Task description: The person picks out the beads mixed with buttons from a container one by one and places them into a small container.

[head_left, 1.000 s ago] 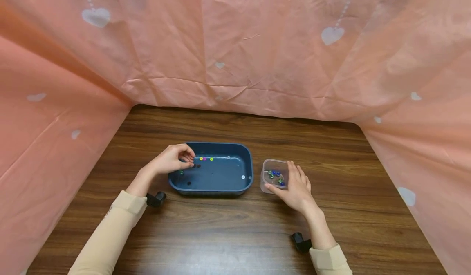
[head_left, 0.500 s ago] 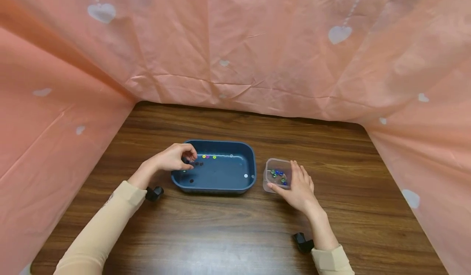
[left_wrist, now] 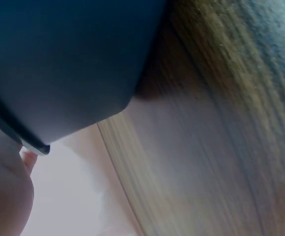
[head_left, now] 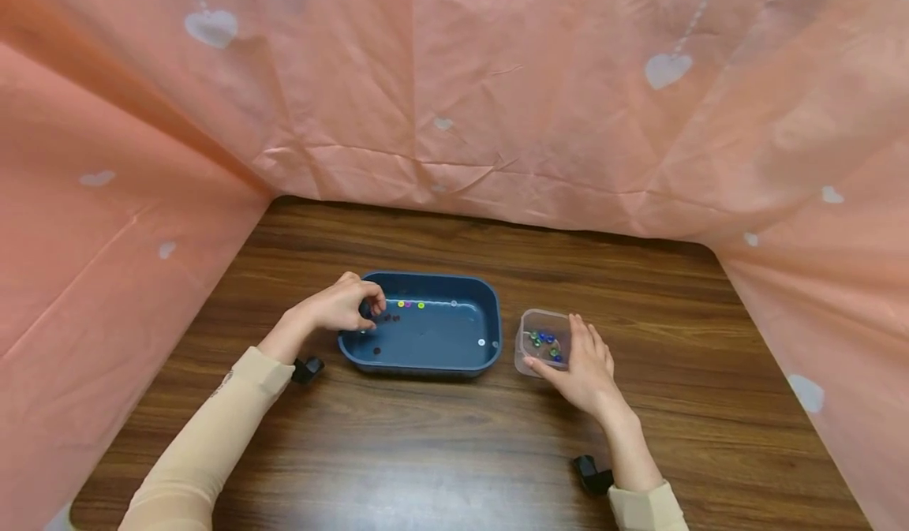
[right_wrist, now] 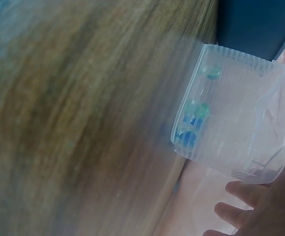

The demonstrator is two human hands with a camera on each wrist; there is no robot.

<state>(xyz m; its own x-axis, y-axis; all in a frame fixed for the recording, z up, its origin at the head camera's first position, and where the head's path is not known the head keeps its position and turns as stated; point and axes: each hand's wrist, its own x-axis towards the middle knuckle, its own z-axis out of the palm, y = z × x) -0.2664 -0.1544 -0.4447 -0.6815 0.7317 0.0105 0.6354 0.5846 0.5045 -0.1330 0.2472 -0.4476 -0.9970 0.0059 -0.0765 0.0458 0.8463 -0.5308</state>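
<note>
My left hand reaches over the left end of a blue tub, with its fingers bent down and a gap between thumb and forefinger. A green marble lies close below the thumb. I cannot make out anything held in that hand. My right hand spans the right side of a clear plastic container, its thumb at the near rim and forefinger along the right edge. Several green and blue marbles lie on the container's floor. The left wrist view shows mostly the tub's outer wall.
Small yellow, pink and white button-like discs and a few dark brown bits lie in the tub. Both containers stand on a brown wooden table. A pink curtain encloses the table's back and sides.
My left hand dips slightly lower into the tub's left end, and its thumb nears the green marble. The right hand stays at the container. The whole head view shifts a little.
</note>
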